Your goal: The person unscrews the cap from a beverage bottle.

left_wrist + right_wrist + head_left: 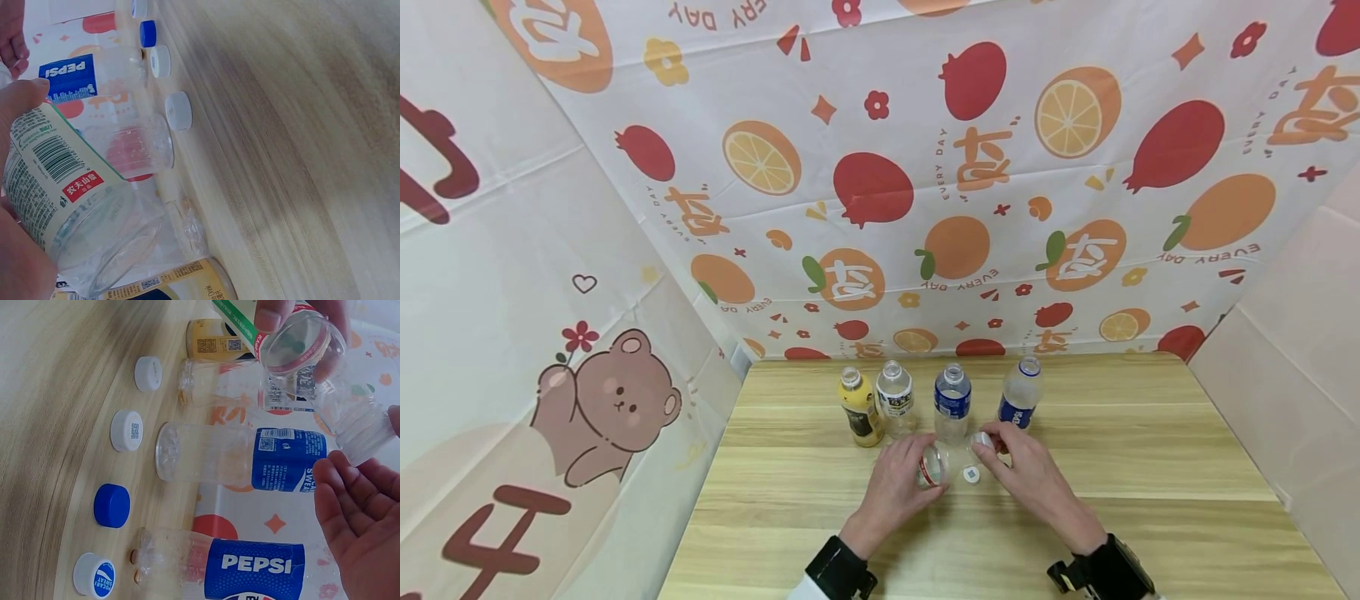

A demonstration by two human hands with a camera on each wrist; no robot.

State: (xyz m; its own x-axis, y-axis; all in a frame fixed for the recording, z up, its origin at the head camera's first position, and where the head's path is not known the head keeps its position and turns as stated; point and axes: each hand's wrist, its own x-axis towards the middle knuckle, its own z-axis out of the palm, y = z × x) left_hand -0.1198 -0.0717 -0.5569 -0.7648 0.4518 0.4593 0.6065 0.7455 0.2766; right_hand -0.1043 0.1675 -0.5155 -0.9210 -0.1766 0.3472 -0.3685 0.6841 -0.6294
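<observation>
My left hand [898, 479] grips a clear plastic bottle [81, 181] with a white and green label, tilted above the table. At its far end, my right hand [1026, 471] pinches a ridged, whitish translucent cap [369, 432] between thumb and fingers; whether it has come loose from the neck I cannot tell. Behind the hands stand a yellow bottle [859, 408], a clear bottle with a white label [896, 402], a blue-labelled Pocari Sweat bottle [952, 406] and a Pepsi bottle [1021, 392], their mouths uncapped.
Loose caps lie in a row before the bottles: a white cap [148, 374], another white cap [127, 431], a blue cap [112, 505] and a Pocari Sweat cap [94, 575]. A fruit-printed cloth [955, 250] hangs behind the wooden table [760, 517].
</observation>
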